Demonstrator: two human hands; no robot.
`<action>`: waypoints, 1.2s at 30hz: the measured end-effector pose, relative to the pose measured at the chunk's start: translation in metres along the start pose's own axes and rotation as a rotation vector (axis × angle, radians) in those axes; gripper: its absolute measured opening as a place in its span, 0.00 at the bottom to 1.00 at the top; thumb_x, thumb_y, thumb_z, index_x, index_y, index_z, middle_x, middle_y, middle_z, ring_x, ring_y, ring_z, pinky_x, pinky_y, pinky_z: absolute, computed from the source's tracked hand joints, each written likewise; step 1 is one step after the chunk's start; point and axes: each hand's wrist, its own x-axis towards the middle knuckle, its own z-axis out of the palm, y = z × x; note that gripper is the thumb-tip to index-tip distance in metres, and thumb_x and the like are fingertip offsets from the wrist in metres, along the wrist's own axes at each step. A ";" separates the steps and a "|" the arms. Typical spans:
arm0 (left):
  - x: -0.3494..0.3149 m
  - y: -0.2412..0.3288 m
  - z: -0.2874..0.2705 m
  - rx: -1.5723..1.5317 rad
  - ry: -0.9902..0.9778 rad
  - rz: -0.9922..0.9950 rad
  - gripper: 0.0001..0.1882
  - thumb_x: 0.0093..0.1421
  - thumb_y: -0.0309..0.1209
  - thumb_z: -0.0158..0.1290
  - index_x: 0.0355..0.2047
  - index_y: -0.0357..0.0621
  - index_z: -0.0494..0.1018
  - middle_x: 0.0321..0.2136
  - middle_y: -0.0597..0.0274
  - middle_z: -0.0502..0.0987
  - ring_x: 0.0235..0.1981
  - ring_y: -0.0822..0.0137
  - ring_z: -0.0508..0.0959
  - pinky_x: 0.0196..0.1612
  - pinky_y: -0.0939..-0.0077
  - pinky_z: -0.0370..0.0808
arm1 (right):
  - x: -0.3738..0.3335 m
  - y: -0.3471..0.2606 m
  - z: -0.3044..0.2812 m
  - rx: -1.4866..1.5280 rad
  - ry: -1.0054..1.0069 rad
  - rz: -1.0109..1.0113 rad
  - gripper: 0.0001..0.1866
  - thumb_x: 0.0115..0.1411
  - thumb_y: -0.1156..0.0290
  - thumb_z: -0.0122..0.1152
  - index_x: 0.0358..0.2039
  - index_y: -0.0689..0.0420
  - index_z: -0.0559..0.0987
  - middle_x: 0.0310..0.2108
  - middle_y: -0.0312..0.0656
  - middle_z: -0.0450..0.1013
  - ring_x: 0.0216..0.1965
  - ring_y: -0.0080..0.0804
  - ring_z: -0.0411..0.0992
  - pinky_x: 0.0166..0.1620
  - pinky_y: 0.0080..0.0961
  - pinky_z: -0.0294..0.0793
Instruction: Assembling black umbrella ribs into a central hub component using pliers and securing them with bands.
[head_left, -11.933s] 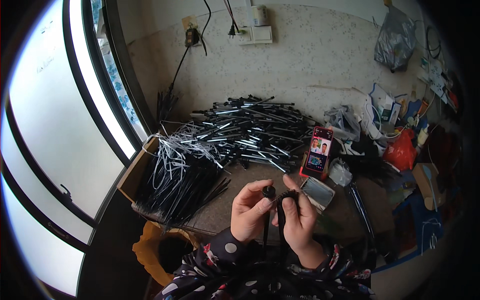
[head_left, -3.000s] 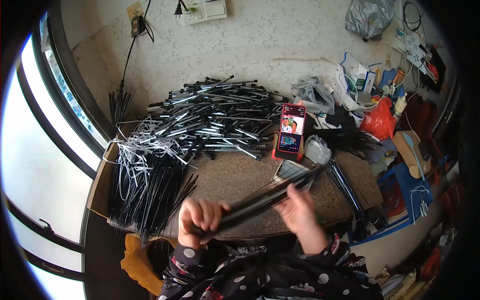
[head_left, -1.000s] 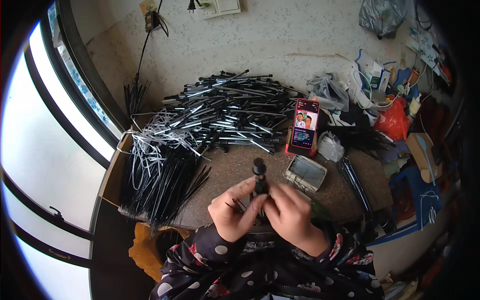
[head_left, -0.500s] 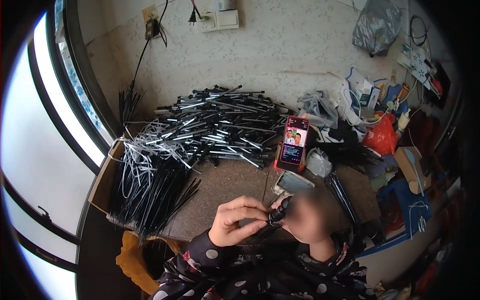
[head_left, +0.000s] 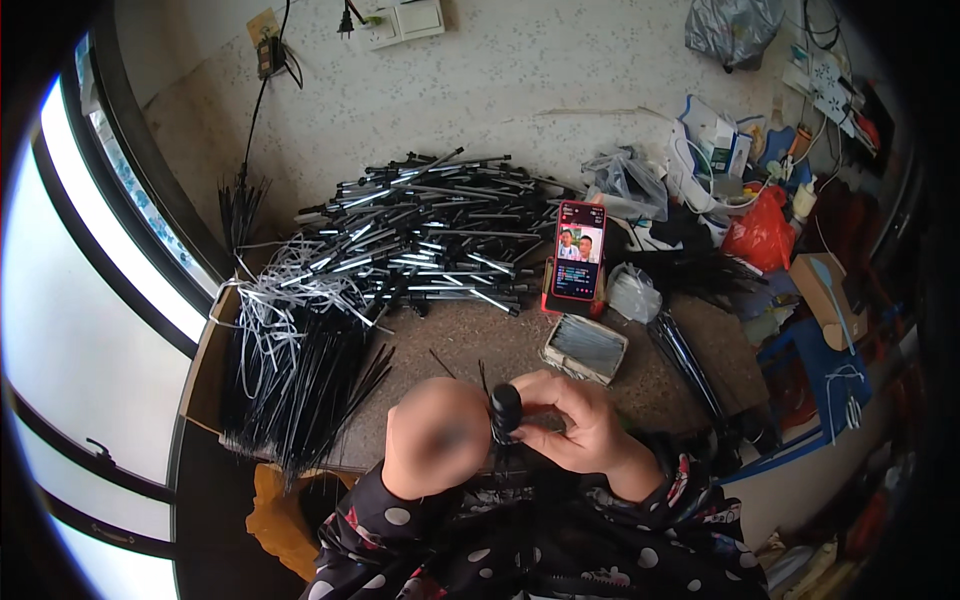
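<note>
In front of my chest, above the near edge of the brown tabletop, my hands are close together. My right hand (head_left: 575, 420) is closed, thumb and fingers pinching a short black cylindrical piece (head_left: 506, 407) with a rounded end. Right beside that piece is my left hand (head_left: 437, 440); a blur covers its fingers, so its grip is hidden. Thin black strands (head_left: 483, 377) stick up between the hands, and a dark tangle shows just below them. Past my right hand sits a small open box (head_left: 585, 350) packed with fine grey rods.
A large heap of black-and-silver rods (head_left: 420, 235) lies against the wall. Black strands (head_left: 290, 390) and pale strips (head_left: 290, 285) fill the left side. A lit phone (head_left: 579, 250) leans on a red stand. Dark rods (head_left: 690, 365) and a red bag (head_left: 760, 232) are rightward.
My view has shifted slightly. Both hands have moved left relative to the small box, uncovering it. The black piece now stands with its rounded end up, pinched by my right hand.
</note>
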 end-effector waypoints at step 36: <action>-0.037 -0.033 0.065 -0.573 0.344 -0.274 0.22 0.66 0.38 0.41 0.55 0.40 0.55 0.44 0.59 0.67 0.44 0.70 0.67 0.50 0.74 0.64 | -0.014 -0.002 0.053 -0.326 0.506 0.056 0.07 0.54 0.80 0.59 0.35 0.61 0.74 0.32 0.41 0.70 0.26 0.23 0.70 0.27 0.16 0.67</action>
